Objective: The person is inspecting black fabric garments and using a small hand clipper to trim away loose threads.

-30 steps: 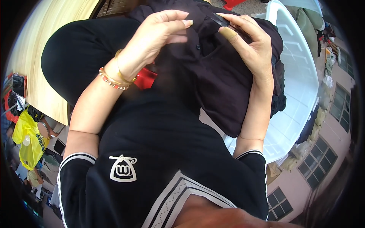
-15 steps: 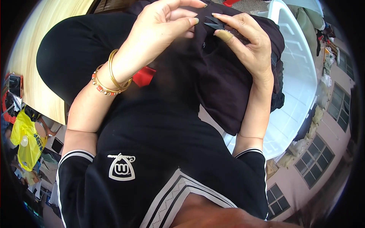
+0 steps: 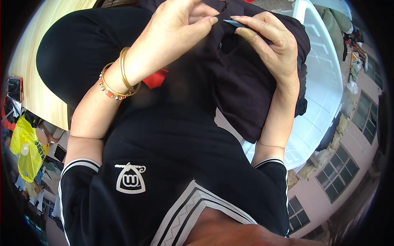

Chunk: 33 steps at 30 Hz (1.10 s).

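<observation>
A dark brown garment [image 3: 242, 90] lies across my lap. My left hand [image 3: 180, 30], with gold bangles at the wrist, has its thumb and fingers closed on the garment's edge near the top of the view. Just to the right, my right hand [image 3: 273, 45] pinches a small pair of thread snips [image 3: 234, 23] between thumb and fingers. The blades point left toward the held cloth and appear closed together. Most of the snips' body is hidden inside my right hand. Tape or a covering wraps the right thumb tip.
A white plastic basket [image 3: 318, 106] stands to the right, with dark cloth at its near side. To the left is a pale wooden tabletop [image 3: 24, 61]. A yellow plastic bag [image 3: 28, 147] lies beyond it. Something red [image 3: 156, 78] shows by my left wrist.
The snips' blades were spread apart and now look closed. My left fingers have drawn in on the cloth's edge, and my right hand has shifted slightly right.
</observation>
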Each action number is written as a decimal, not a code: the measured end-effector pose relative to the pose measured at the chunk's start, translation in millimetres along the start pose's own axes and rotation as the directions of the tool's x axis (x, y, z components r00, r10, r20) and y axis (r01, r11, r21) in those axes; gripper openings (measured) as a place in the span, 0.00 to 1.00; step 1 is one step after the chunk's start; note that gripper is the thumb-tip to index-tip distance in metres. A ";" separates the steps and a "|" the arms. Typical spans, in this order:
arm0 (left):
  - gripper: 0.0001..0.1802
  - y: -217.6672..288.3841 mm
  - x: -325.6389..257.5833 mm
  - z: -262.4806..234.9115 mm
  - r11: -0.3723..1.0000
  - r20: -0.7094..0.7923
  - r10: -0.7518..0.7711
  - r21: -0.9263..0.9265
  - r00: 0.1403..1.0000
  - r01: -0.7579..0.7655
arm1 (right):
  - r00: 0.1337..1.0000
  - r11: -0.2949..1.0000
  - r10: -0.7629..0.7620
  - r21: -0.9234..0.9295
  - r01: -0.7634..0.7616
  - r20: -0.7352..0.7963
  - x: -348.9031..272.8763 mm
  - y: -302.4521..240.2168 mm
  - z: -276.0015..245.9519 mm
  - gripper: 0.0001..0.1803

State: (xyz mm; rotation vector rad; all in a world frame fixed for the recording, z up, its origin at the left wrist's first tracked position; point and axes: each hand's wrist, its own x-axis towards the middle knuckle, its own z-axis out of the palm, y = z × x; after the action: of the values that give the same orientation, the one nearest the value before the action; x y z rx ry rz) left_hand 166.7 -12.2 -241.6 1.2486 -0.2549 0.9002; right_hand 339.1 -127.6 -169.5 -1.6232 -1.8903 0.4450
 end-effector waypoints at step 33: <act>0.08 25.3 -30.5 20.6 0.615 -0.301 -0.784 -0.255 0.543 0.746 | 0.936 0.903 0.345 0.298 -0.309 -0.073 -1.1 -39.2 -5.6 0.13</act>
State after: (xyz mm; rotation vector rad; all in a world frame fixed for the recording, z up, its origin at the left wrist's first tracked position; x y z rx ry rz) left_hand 135.2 -43.3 -235.6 0.9058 0.5562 0.3165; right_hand 312.5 -137.1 -141.7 -1.7305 -1.3896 0.7031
